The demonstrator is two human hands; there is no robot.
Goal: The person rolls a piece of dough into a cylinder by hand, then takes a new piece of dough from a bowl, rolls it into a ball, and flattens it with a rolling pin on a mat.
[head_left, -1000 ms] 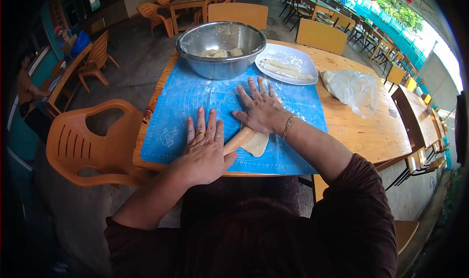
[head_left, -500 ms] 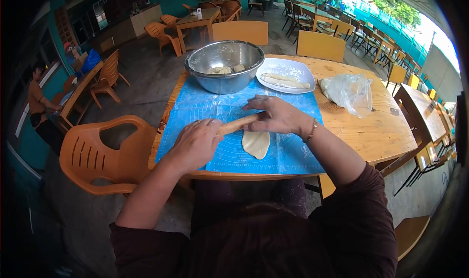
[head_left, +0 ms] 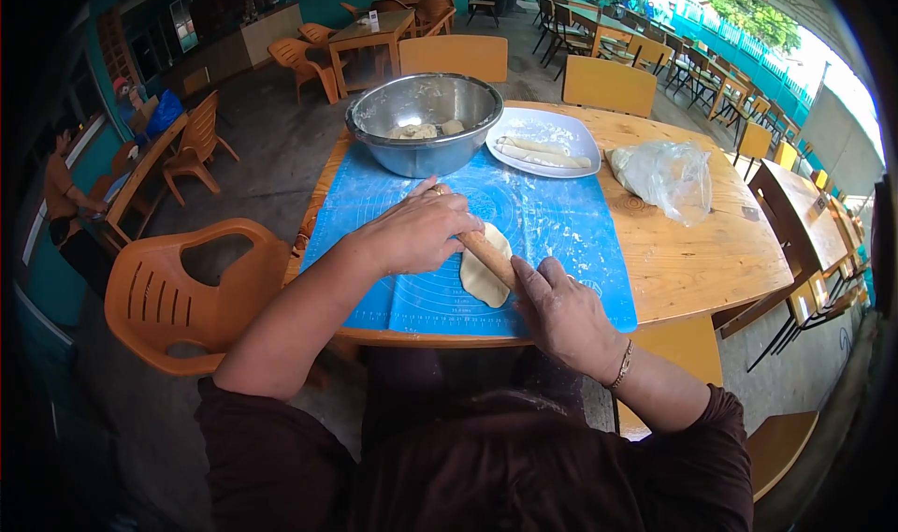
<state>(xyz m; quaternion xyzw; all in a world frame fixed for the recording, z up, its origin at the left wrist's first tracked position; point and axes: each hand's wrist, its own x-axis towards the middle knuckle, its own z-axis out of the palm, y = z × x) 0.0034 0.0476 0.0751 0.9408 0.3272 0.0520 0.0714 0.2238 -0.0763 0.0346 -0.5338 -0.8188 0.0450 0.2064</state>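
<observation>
A wooden rolling pin [head_left: 488, 257] lies slantwise across a flat piece of dough [head_left: 479, 283] on the blue pastry mat [head_left: 374, 293]. My left hand [head_left: 423, 228] is closed over the pin's far end, and my right hand [head_left: 566, 315] grips its near end close to the mat's front edge. Part of the dough is hidden beneath the pin. Beyond my hands stands a steel bowl [head_left: 426, 156] holding several lumps of dough. Beside it, a white plate [head_left: 585, 139] carries rolled dough pieces [head_left: 541, 153]. Flour dusts the mat.
On the wooden table [head_left: 687, 265], a clear plastic bag [head_left: 687, 181] with something pale inside sits at the right. An orange chair [head_left: 187, 298] stands close on the left. Another person [head_left: 65, 190] is at a far-left table. More chairs and tables fill the background.
The rolling pin has turned, its right end swinging toward me. My right hand has come nearer and lower, while my left hand has moved farther away. More of the dough shows now.
</observation>
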